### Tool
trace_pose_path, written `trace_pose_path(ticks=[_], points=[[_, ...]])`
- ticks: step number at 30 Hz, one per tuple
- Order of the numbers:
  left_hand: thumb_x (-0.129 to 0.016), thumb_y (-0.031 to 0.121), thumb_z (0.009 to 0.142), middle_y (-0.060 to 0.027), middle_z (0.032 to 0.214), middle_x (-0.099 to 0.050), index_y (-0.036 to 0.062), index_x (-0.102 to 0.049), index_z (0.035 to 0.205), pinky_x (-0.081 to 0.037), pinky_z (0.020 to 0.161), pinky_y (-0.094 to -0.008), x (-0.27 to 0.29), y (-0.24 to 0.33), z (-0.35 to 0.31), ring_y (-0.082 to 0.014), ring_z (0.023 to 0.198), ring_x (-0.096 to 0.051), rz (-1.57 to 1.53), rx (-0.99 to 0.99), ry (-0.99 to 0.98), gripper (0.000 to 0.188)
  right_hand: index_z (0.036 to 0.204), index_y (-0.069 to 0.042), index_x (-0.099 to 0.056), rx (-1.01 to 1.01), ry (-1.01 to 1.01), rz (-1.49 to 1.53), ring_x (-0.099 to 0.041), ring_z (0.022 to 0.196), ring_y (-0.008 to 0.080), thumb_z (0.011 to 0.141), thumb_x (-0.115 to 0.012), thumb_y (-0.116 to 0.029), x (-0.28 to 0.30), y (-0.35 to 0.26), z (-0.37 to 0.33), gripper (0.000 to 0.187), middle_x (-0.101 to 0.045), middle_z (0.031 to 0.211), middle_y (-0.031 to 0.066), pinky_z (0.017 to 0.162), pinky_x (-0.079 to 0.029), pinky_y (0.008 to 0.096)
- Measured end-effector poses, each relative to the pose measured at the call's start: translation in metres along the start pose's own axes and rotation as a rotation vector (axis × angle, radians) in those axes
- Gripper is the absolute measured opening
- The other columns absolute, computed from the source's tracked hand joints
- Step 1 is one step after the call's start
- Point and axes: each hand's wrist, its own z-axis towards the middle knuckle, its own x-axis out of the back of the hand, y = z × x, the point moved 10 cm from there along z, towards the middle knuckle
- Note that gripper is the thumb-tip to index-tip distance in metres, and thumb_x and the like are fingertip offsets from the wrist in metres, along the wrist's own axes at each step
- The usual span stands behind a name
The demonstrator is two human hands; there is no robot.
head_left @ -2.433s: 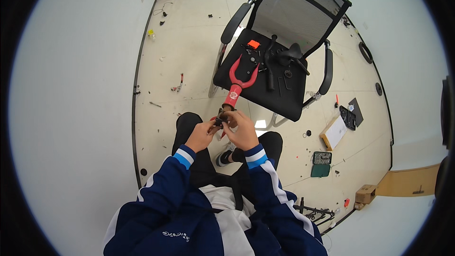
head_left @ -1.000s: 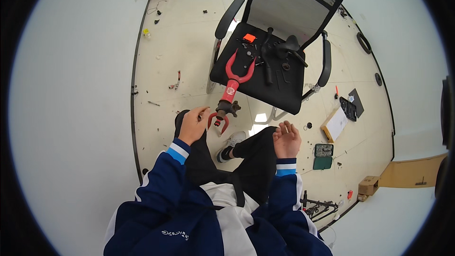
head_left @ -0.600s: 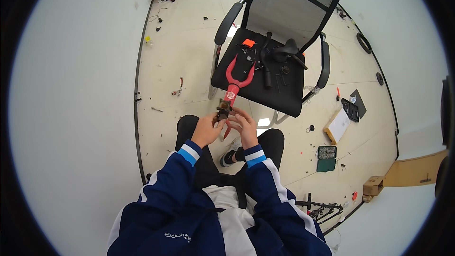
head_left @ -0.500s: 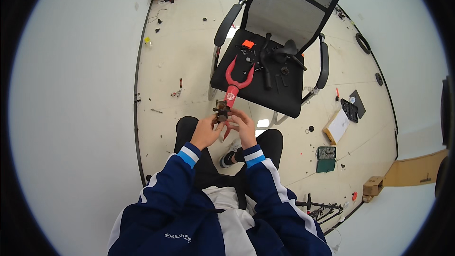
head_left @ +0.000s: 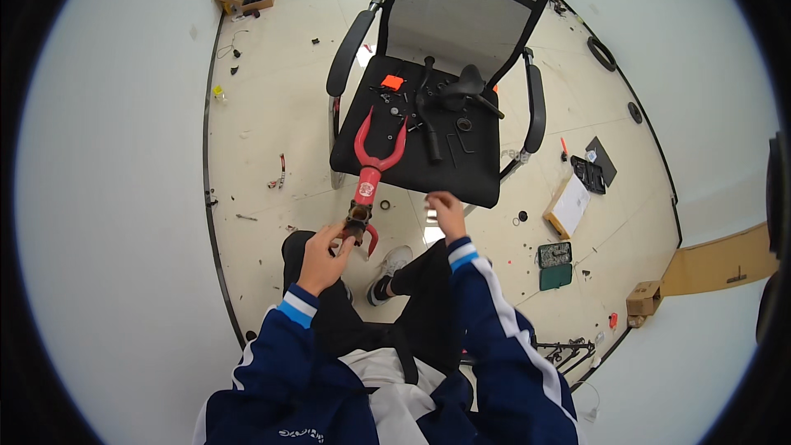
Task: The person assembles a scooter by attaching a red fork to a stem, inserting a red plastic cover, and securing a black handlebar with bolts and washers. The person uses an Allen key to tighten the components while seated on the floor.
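Note:
My left hand is closed round the dark metal stem clamp at the near end of a red bicycle fork. The fork's two prongs reach over the front of the black chair seat. A curved red piece shows just right of my left fingers; how it joins the fork is hidden. My right hand hovers apart from the fork, in front of the chair. Its fingers are curled together, and anything between them is too small to make out. A dark ring lies on the floor between my hands.
On the seat lie a bicycle saddle, a dark bent bar, hex keys, an orange item and small parts. Rightward on the floor are a white-topped box, a black tool case and a green case.
My right hand has let go of the fork's clamp end and moved right. My left hand keeps hold of the clamp. The whole view has shifted, so the chair appears further left.

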Motion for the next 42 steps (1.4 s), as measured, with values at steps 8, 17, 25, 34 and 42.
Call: trace_pose_path(ticks=[8, 17, 25, 34, 42], points=[[-0.066, 0.009, 0.090, -0.0144, 0.096, -0.069, -0.0023, -0.065, 0.116, -0.054, 0.074, -0.0285, 0.038, -0.006, -0.012, -0.0210, 0.087, -0.069, -0.035, 0.133, 0.095, 0.028, 0.110, 0.003, -0.058, 0.324, 0.374, -0.844, -0.062, 0.099, 0.0414, 0.081, -0.070, -0.028, -0.003, -0.072, 0.140, 0.044, -0.063, 0.105, 0.0221, 0.088, -0.050, 0.0454], [-0.063, 0.008, 0.093, -0.0143, 0.104, -0.071, -0.0035, -0.065, 0.116, -0.053, 0.081, -0.0276, 0.087, -0.050, -0.037, -0.0180, 0.092, -0.068, -0.019, 0.328, 0.189, 0.026, 0.093, 0.009, -0.061, -0.156, -0.028, -0.682, -0.068, 0.090, 0.0406, 0.087, -0.064, -0.025, -0.015, -0.098, 0.151, 0.035, -0.069, 0.090, 0.0280, 0.082, -0.054, 0.0456], [-0.049, 0.032, 0.101, -0.0170, 0.120, -0.062, -0.0026, -0.043, 0.140, -0.054, 0.083, -0.0321, 0.128, 0.017, 0.007, -0.0230, 0.105, -0.064, -0.271, -0.036, 0.206, 0.053, 0.092, 0.002, -0.056, 0.445, -0.201, -0.772, -0.067, 0.067, 0.0343, 0.080, -0.073, -0.015, 0.016, -0.140, -0.013, 0.026, -0.062, 0.066, 0.0193, 0.060, -0.050, 0.0409], [-0.051, 0.039, 0.098, -0.0151, 0.110, -0.062, 0.0022, -0.041, 0.140, -0.056, 0.079, -0.0334, 0.148, 0.086, 0.026, -0.0234, 0.095, -0.065, -0.319, -0.026, -0.039, 0.057, 0.078, -0.008, -0.058, 0.654, -0.011, -1.225, -0.062, 0.061, 0.0365, 0.073, -0.069, -0.017, -0.016, -0.159, -0.127, 0.015, -0.061, 0.062, 0.0142, 0.054, -0.046, 0.0477], [-0.085, 0.017, 0.065, -0.0098, 0.080, -0.056, 0.0049, -0.058, 0.088, -0.045, 0.067, -0.0376, 0.135, 0.089, 0.040, -0.0274, 0.073, -0.057, 0.613, -0.208, 0.085, 0.037, 0.078, -0.006, -0.054, 0.715, 0.151, -1.292, -0.062, 0.064, 0.0371, 0.069, -0.068, -0.009, -0.024, -0.156, -0.128, 0.017, -0.061, 0.066, 0.0148, 0.057, -0.048, 0.0459]])
